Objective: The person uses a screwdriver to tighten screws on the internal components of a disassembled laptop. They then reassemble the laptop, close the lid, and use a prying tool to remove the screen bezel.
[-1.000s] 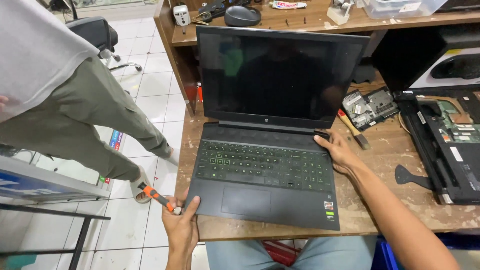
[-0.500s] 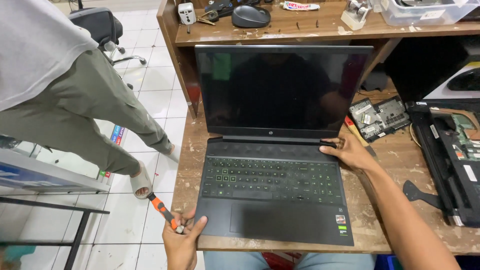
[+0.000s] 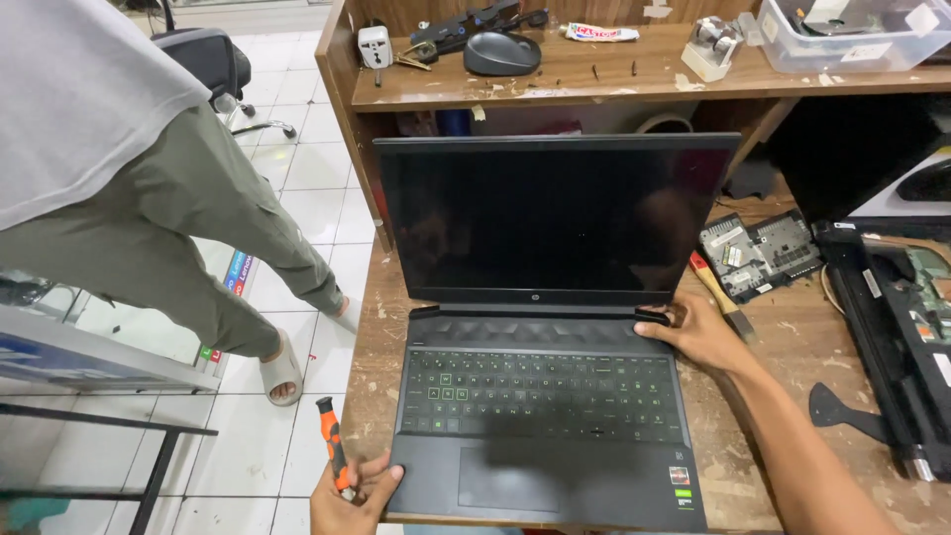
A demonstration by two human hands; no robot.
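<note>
An open black laptop (image 3: 545,396) is sitting at the centre of the frame on a scuffed wooden workbench (image 3: 792,367), its screen dark and its keys glowing green. My right hand (image 3: 698,332) is resting at the laptop's right hinge, right of centre, fingers curled loosely against the back corner of the keyboard deck and pinching nothing. My left hand (image 3: 352,495) is pressing against the laptop's lower left corner at the bottom of the frame, its fingers closed around an orange-and-black screwdriver (image 3: 332,446) that is pointing up along the bench's left edge.

Just right of my right hand a wooden-handled tool (image 3: 721,295) is lying on the bench, with a bare circuit board (image 3: 761,253) beyond it. Another dismantled black laptop (image 3: 897,337) is lying open along the right edge, a dark plastic pry tool (image 3: 842,411) beside it.

On the wooden shelf (image 3: 614,84) across the top of the frame are lying a dark computer mouse (image 3: 502,53), a white plug adapter (image 3: 373,45), a squeezed tube (image 3: 602,33) and a clear plastic box (image 3: 852,35).

At the upper left another person (image 3: 129,188), in a grey top, olive trousers and pale sandals, is standing on the white tiled floor (image 3: 297,168), with an office chair (image 3: 213,59) behind them.
</note>
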